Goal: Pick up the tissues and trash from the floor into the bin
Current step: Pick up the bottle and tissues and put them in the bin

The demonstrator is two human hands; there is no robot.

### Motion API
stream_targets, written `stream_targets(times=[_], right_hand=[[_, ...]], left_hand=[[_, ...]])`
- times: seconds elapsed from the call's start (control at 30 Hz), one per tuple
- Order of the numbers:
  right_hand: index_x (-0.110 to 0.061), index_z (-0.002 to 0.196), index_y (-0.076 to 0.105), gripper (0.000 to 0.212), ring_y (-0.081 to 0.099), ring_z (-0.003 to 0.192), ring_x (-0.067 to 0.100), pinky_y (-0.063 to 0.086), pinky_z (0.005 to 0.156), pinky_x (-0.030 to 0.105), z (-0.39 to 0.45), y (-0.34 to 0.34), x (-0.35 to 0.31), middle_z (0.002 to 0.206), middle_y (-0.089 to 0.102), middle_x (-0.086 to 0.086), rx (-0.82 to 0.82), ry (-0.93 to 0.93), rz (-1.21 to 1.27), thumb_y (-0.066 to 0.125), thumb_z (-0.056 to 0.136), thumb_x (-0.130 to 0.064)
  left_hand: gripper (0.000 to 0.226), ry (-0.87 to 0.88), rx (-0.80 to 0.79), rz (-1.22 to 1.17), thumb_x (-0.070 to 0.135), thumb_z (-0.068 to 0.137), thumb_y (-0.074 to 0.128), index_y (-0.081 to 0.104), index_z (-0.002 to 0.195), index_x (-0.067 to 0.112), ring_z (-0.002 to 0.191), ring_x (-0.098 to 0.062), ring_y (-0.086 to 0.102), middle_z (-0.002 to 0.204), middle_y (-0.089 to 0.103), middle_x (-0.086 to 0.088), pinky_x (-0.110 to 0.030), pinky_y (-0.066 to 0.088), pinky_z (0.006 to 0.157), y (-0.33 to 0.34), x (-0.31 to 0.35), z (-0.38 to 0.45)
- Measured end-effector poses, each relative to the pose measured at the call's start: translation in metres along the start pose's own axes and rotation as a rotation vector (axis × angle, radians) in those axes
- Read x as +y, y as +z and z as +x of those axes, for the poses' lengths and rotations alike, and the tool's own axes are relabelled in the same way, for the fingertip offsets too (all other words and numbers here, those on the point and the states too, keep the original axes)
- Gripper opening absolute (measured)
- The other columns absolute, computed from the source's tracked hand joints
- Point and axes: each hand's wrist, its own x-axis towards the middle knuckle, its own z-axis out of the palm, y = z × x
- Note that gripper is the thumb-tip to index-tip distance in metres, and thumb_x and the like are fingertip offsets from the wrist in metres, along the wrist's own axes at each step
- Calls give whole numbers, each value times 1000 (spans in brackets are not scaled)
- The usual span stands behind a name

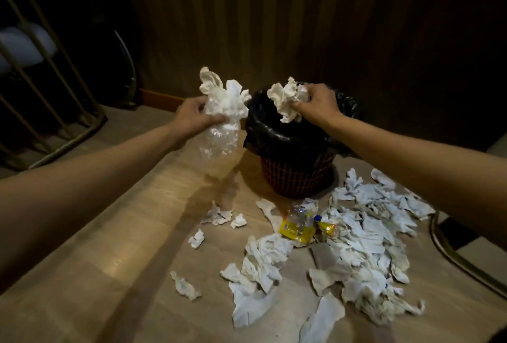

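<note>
A mesh bin lined with a black bag stands on the wooden floor. My right hand is over its opening, gripping a crumpled white tissue wad. My left hand is just left of the bin, holding a crushed clear plastic bottle together with white tissues. A big pile of white tissues lies in front of the bin, with a second clear bottle on yellow wrappers among them.
Small stray tissue scraps lie left of the pile. A metal-framed rack stands at the far left, a curved metal leg at the right. A dark striped curtain hangs behind the bin.
</note>
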Motion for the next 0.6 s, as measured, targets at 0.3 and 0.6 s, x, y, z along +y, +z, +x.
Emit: stream_targets(times=[0.3,0.6], right_hand=[[-21,118,71,36,57,54,2,42,43,13,-2,-38,50,96,69,3,-39,140,-129,55,91,-3],[-24,103,73,28,69,86,17,60,80,44,-38,-67,72,98,71,0,124,33,-174,53,90,-11]], left_hand=[[46,59,109,26,44,87,68,61,122,15,111,-26,64,120,67,-7,-39,55,92,92,65,82],[68,71,-124,416,56,72,76,55,132,33,134,-40,40,141,54,-4,-56,35,109,160,58,107]])
